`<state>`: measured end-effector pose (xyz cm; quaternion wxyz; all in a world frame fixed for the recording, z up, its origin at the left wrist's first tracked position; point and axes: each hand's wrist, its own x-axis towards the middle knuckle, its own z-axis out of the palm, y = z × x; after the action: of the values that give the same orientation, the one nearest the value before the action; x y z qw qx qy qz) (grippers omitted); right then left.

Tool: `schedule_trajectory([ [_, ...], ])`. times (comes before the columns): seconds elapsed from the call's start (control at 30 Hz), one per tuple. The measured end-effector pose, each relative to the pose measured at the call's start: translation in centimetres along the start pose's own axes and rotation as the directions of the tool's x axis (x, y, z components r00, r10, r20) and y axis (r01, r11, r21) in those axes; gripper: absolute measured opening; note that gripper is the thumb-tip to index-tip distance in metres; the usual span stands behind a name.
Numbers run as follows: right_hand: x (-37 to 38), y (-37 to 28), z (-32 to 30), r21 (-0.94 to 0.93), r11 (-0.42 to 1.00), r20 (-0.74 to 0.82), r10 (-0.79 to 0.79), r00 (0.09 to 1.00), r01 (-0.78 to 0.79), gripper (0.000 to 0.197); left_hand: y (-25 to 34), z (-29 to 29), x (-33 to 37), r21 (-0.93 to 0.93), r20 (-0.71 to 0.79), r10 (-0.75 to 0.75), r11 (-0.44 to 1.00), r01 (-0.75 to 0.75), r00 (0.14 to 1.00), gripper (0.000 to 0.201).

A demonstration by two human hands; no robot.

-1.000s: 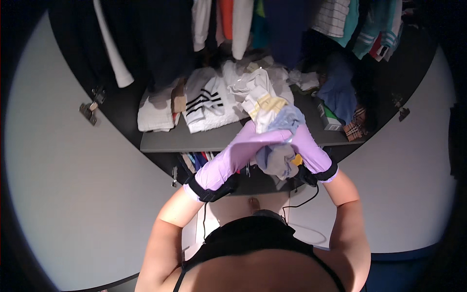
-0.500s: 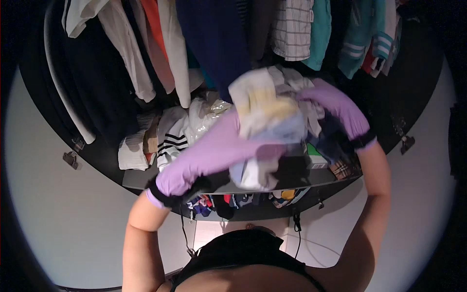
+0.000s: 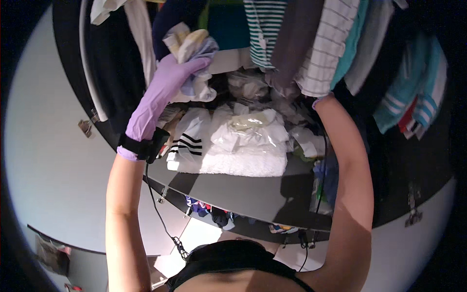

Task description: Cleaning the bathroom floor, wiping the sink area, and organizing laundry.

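Note:
My left hand (image 3: 175, 73), in a purple glove, is closed round a bunched cloth garment (image 3: 194, 46) in white, yellow and pale blue. It holds the bundle up at the left, against the hanging clothes, with part of the cloth drooping below the fingers. My right arm (image 3: 348, 146) reaches deep into the wardrobe. Only a sliver of purple cuff shows at its wrist, beneath a white checked garment (image 3: 323, 53); the fingers are hidden. Between the arms lie a folded white towel (image 3: 243, 163), a clear plastic packet (image 3: 253, 120) and a white cloth with black stripes (image 3: 188, 141).
A dark grey shelf (image 3: 233, 192) runs across in front of me, with folded clothes (image 3: 199, 205) below it. Clothes hang above, among them a green striped top (image 3: 265, 31). Plastic-wrapped items (image 3: 248, 85) lie at the back. Door hinges (image 3: 413, 204) stick out at the sides.
The bundle, between both hands before, has moved up and left with my left hand. My right hand has left it and gone behind the hanging clothes. The view has shifted, showing the white towel.

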<state>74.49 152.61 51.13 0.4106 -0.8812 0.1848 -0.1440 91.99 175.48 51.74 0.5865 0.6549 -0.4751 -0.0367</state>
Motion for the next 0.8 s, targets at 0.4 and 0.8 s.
schedule_trajectory([
  [0.4, 7.7, -9.7, 8.7, -0.039, 0.977, 0.144, -0.201, 0.969, 0.209, 0.05, 0.5, -3.1, -1.4, 0.112, -0.046, -0.064, 0.991, 0.068, 0.997, 0.038],
  [0.8, -0.7, 5.3, 5.9, 0.057, 0.982, 0.22, -0.188, 0.957, 0.18, 0.056, -3.3, -0.9, -7.1, 0.235, 0.139, 0.565, 0.779, -0.582, 0.813, 0.048],
])
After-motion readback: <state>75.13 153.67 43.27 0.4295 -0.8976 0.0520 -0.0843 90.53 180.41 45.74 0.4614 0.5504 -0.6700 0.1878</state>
